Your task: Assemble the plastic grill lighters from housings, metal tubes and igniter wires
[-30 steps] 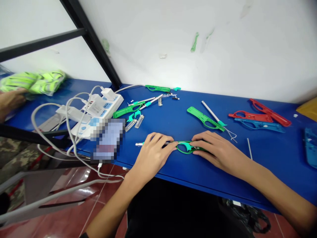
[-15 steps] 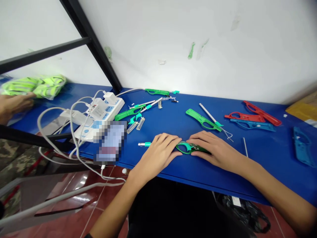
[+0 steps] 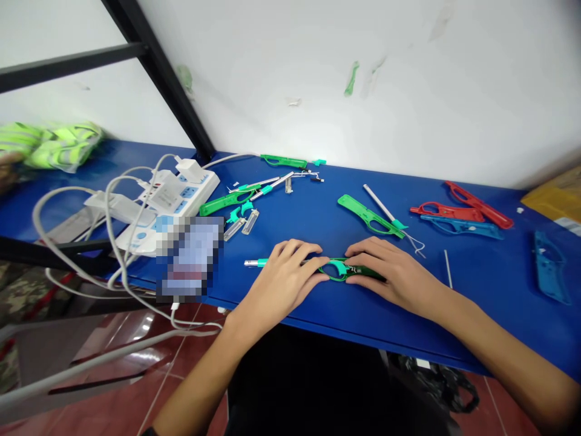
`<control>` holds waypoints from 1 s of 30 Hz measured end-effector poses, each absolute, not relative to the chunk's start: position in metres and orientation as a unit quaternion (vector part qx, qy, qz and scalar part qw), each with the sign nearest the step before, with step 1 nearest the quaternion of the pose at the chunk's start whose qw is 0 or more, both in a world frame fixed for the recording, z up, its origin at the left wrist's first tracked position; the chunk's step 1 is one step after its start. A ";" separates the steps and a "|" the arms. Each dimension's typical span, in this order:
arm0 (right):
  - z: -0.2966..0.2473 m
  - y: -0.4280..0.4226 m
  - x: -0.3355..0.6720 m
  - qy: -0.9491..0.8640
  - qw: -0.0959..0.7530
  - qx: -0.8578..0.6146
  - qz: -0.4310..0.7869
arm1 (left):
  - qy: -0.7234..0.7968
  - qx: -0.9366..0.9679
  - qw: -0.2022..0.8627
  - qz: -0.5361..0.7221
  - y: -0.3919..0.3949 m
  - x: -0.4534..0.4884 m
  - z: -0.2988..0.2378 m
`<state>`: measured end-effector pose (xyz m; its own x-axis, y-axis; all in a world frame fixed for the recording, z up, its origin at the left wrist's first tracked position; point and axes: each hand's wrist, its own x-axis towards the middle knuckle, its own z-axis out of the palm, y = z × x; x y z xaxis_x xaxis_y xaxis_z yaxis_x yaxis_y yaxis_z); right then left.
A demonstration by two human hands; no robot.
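Lying lengthwise on the blue table is a green long-nose lighter [image 3: 333, 277] with its inner parts exposed. My left hand [image 3: 285, 275] is closed over its front half, with the silver barrel tip [image 3: 250, 263] sticking out to the left. My right hand [image 3: 393, 266] grips the dark green handle end. Between my hands show the finger loop and the teal trigger [image 3: 336, 269]. Beyond my right hand lie a green handle shell [image 3: 363, 212] and a metal tube [image 3: 379, 203] with thin wires at its teal end. A thin metal rod [image 3: 448, 269] rests near my right forearm.
At the left stand a power strip [image 3: 195, 200] with plugs and cables, and a phone [image 3: 193, 257]. Several lighter parts [image 3: 229, 201] lie behind it. Red shells [image 3: 454, 213] and blue shells [image 3: 551, 266] are at right. A black frame post [image 3: 167, 79] rises at left.
The view has shifted slightly. Both hands keep their hold on the lighter, and the fingers of my left hand have shifted a little. Another person's hand at far left has moved left.
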<state>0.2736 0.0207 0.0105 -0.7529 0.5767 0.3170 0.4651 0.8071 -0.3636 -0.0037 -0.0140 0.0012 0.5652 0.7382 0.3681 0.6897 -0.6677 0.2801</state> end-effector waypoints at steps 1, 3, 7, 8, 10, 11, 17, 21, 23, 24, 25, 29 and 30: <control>0.011 0.020 0.273 -0.929 0.210 -0.280 0.125 | 0.404 0.882 0.049 0.238 -0.014 -0.004 0.001; 0.011 0.019 0.273 -0.931 0.207 -0.281 0.109 | 0.403 0.880 0.043 0.249 -0.015 -0.005 -0.001; 0.012 0.016 0.272 -0.935 0.194 -0.287 0.072 | 0.404 0.880 0.016 0.251 -0.016 -0.005 -0.003; 0.012 0.016 0.272 -0.936 0.190 -0.289 0.061 | 0.407 0.880 0.007 0.245 -0.016 -0.005 -0.003; 0.012 0.016 0.272 -0.938 0.182 -0.291 0.039 | 0.415 0.881 -0.008 0.229 -0.016 -0.004 -0.002; 0.012 0.016 0.273 -0.939 0.181 -0.291 0.032 | 0.418 0.881 -0.012 0.223 -0.016 -0.004 -0.002; 0.011 0.017 0.274 -0.940 0.189 -0.279 0.055 | 0.416 0.875 0.006 0.247 -0.015 -0.005 -0.001; 0.010 0.017 0.272 -0.942 0.193 -0.266 0.071 | 0.407 0.875 0.018 0.260 -0.016 -0.006 0.000; 0.009 0.016 0.271 -0.942 0.192 -0.266 0.076 | 0.403 0.875 0.034 0.265 -0.017 -0.006 0.000; 0.009 0.016 0.271 -0.941 0.192 -0.266 0.080 | 0.402 0.875 0.044 0.267 -0.017 -0.007 0.000; 0.009 0.016 0.271 -0.941 0.192 -0.267 0.084 | 0.402 0.874 0.054 0.268 -0.017 -0.007 0.001; 0.009 0.016 0.271 -0.937 0.195 -0.266 0.112 | 0.404 0.869 0.091 0.269 -0.015 -0.009 0.002; 0.009 0.017 0.271 -0.936 0.195 -0.266 0.120 | 0.405 0.868 0.101 0.267 -0.015 -0.009 0.003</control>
